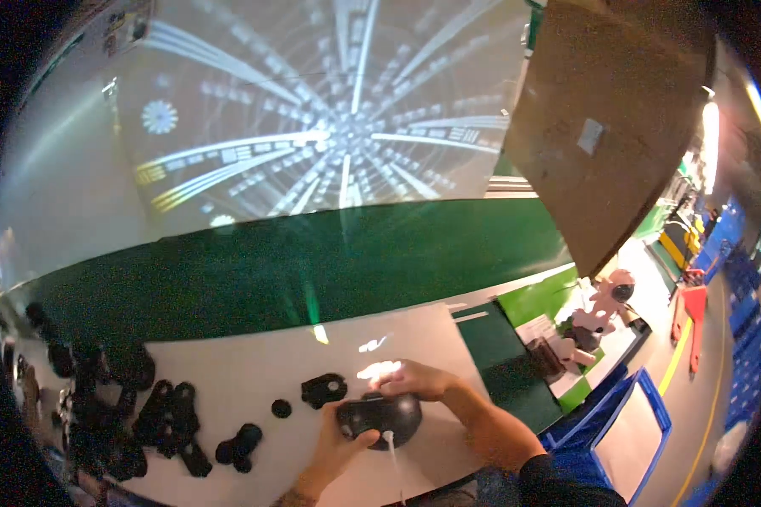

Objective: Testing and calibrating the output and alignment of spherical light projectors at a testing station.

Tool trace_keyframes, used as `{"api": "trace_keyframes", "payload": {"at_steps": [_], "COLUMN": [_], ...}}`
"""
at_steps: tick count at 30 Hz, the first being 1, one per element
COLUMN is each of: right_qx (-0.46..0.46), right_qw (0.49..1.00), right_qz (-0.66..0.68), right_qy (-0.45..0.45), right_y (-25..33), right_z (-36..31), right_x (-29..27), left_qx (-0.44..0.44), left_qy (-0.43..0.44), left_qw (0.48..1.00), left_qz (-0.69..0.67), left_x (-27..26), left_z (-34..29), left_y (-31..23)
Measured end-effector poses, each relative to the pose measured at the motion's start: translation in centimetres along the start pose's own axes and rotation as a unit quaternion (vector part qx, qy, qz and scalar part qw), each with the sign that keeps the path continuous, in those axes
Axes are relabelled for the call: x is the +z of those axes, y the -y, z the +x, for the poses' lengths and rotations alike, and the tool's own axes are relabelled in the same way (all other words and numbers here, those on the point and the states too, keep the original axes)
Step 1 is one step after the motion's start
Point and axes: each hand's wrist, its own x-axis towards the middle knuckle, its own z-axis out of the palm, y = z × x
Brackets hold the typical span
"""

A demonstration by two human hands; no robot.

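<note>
A black, rounded projector lamp [397, 420] is between my hands, low above the white table. A white cable [391, 446] comes from its near side. My left hand [336, 448] wraps round its left side, with the thumb on the near face. Curled over its far upper edge, the fingers of my right hand [416, 380] are lit by strong white light and their tips are partly washed out. Left of the lamp lie a flat black part with holes [324, 390] and a small black disc [281, 409].
Several black parts [167, 418] crowd the table's left side. On the right are white figure pieces [600, 317] and a green box [543, 304]. A blue bin [664, 414] stands near right, under a hanging cardboard sheet [609, 127]. Radial light fills the far panel [347, 135].
</note>
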Motion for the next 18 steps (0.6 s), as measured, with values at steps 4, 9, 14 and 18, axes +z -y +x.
{"api": "trace_keyframes", "payload": {"at_steps": [4,9,14,18], "right_qx": [0.009,-0.023,-0.023,0.011], "right_qw": [1.0,0.994,0.985,0.989], "right_qz": [-0.003,0.099,0.17,0.143], "right_qy": [0.018,0.026,0.034,0.019], "right_y": [3.3,-0.2,0.4,0.4], "right_z": [-1.1,-0.4,0.3,0.4], "right_x": [0.8,-0.2,0.3,0.7], "left_qx": [0.055,0.056,0.049,0.041], "left_qy": [0.007,0.019,0.013,0.02], "left_qw": [0.998,0.997,0.999,0.998], "left_qz": [-0.009,0.049,-0.015,0.044], "left_x": [0.5,1.1,1.2,0.4], "left_z": [0.0,-0.1,-0.3,-0.6], "left_y": [-0.5,-2.6,-2.5,-3.1]}}
